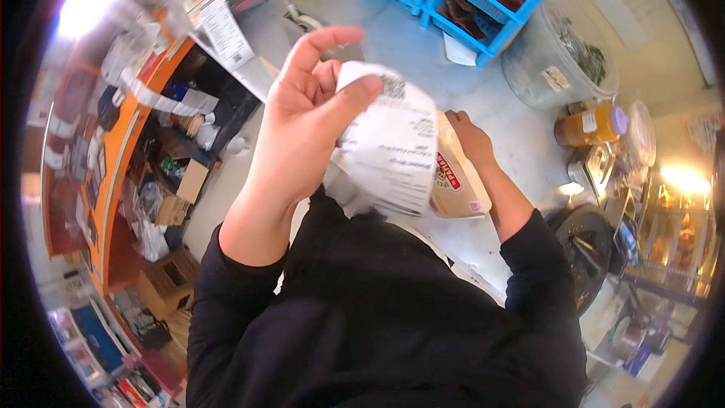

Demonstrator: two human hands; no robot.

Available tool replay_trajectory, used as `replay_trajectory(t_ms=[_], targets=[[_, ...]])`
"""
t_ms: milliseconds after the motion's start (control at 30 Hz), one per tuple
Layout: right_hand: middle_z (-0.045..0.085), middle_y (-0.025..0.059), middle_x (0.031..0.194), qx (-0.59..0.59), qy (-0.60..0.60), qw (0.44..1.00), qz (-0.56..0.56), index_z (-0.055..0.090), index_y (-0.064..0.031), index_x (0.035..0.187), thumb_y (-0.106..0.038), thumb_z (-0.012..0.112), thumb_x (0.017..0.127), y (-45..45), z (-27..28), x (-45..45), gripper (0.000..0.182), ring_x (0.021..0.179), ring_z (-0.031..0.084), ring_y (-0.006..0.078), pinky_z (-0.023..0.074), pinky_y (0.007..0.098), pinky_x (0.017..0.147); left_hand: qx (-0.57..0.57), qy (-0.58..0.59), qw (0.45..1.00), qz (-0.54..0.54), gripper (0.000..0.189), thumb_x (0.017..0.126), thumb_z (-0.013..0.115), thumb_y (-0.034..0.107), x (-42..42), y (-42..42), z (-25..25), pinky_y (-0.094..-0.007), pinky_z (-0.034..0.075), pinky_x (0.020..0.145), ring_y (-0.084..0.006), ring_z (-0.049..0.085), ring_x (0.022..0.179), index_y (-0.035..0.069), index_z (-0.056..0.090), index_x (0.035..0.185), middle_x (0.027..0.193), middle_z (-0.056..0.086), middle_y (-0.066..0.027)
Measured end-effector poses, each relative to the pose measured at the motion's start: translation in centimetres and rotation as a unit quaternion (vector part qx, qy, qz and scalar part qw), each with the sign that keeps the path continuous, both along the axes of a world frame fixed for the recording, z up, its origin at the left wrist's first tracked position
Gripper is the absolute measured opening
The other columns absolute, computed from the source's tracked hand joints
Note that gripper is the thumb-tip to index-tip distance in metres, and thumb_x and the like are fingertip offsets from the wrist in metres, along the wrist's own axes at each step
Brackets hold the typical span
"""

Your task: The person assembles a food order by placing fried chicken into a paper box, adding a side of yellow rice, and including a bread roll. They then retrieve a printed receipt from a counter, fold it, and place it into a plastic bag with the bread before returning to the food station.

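Note:
My left hand point(308, 107) pinches a white printed paper slip point(391, 147) between thumb and fingers, its index finger raised and bent above. The slip bears writing and a printed code, and it curls downward in front of me. Just right of it is a beige printed paper food bag point(461, 184) with a red label, partly covered by the slip. My right hand point(470, 136) grips the bag's far right edge; its thumb is hidden. Both hands are over a pale metal worktop point(391, 39).
Stacked blue plastic baskets point(481, 0) with packaged food stand at the back. To the right are a clear tub point(558, 62), an orange jar point(589, 124) and a dark round pan point(583, 260). Left, orange shelving point(122, 198) holds clutter; a cardboard box point(167, 283) sits below.

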State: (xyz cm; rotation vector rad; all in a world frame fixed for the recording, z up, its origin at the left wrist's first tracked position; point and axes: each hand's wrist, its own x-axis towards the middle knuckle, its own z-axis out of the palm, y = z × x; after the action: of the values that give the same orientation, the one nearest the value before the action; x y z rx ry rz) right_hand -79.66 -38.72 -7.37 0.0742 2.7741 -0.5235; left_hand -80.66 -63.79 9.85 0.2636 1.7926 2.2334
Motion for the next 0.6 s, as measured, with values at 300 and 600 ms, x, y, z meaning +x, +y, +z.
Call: replay_trajectory(t_ms=[300, 600], targets=[[0.067, 0.0142, 0.102, -0.090, 0.110, 0.986, -0.088, 0.050, -0.0130, 0.113, -0.030, 0.056, 0.085, 3.0, 3.1, 3.4, 0.033, 0.095, 0.063, 0.0340, 0.0479, 0.0440, 0.078, -0.065, 0.084, 0.992, 0.074, 0.019, 0.085, 0.060, -0.003, 6.1, -0.2, 2.5, -0.0206, 0.046, 0.077, -0.0102, 0.059, 0.087, -0.006, 0.065, 0.103, 0.095, 0.064, -0.0051], [0.063, 0.0129, 0.103, -0.103, 0.421, 0.824, -0.364, 0.047, -0.0091, 0.117, -0.020, 0.081, 0.065, 10.7, 12.1, 21.7, 0.063, 0.096, 0.060, 0.0295, 0.0477, 0.0394, 0.081, 0.053, 0.048, 0.996, -0.058, 0.062, 0.079, 0.064, -0.003, 16.6, 3.2, -0.1, -0.0327, 0.043, 0.097, -0.0210, 0.057, 0.108, -0.003, 0.041, 0.136, 0.119, 0.057, -0.0150]])
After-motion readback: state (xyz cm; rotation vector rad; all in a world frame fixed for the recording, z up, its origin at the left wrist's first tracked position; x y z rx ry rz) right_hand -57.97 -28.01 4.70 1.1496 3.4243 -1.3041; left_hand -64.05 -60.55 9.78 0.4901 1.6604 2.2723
